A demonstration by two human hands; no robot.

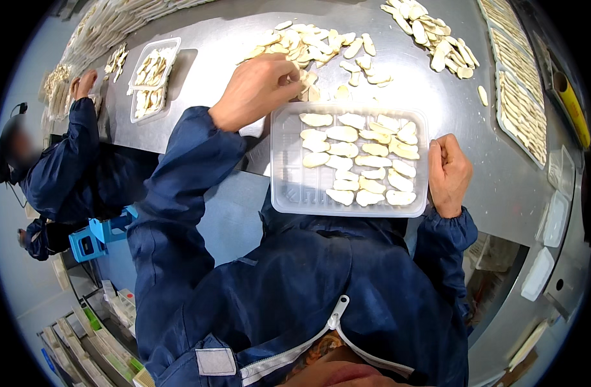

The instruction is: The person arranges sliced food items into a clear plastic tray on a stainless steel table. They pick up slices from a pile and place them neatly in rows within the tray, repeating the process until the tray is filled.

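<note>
The clear tray [295,184] lies at the near edge of the surface [208,71]. The right hand [450,175] curls its fingers at the tray's right rim; the left hand [260,90] bends its own beside pale slices [308,42]. I cannot tell whether either is clamped.

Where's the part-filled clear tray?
Head view, right of centre: the tray sits at the near edge of the metal table, right hand beside its right side, left hand near its upper-left corner.

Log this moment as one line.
left hand: at loose pale slices | right hand: curled at right rim of translucent tray | tray: part-filled, lower-left bare
</note>
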